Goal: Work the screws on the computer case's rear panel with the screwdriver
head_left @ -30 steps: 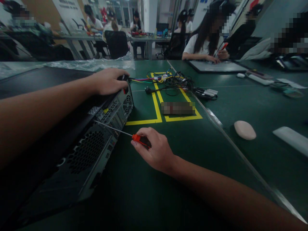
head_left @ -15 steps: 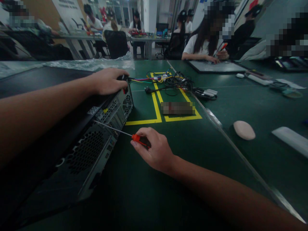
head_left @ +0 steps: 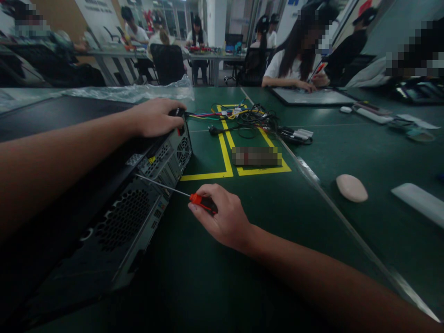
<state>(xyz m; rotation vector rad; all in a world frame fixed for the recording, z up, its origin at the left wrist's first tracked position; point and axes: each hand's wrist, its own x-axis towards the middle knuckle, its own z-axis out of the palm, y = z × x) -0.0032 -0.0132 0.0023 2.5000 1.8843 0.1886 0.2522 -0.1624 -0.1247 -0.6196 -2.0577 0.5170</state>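
Note:
A dark computer case (head_left: 126,217) lies on its side at the left, its back panel with the vent grilles facing right. My left hand (head_left: 156,116) grips the case's far upper corner; the thumb lies along the edge and the other fingertips are partly hidden. In my right hand (head_left: 225,215) is a screwdriver (head_left: 199,200) with an orange and black handle, my fingers wrapped round it. Its long thin shaft points left, and the tip meets the back panel near the upper edge, below a yellow sticker (head_left: 151,160). Whether a screw sits at the tip I cannot tell.
Tangled cables (head_left: 258,115) lie beyond the case, by yellow tape (head_left: 227,152) on the green table (head_left: 294,208). A blurred-out object (head_left: 256,156) sits within the tape. A pale mouse (head_left: 351,188) is at the right. Across the table a person (head_left: 294,64) works on a flat panel.
My hands, the screwdriver and the case stay practically where they were. Across the table, the other person's orange-handled tool has shifted slightly.

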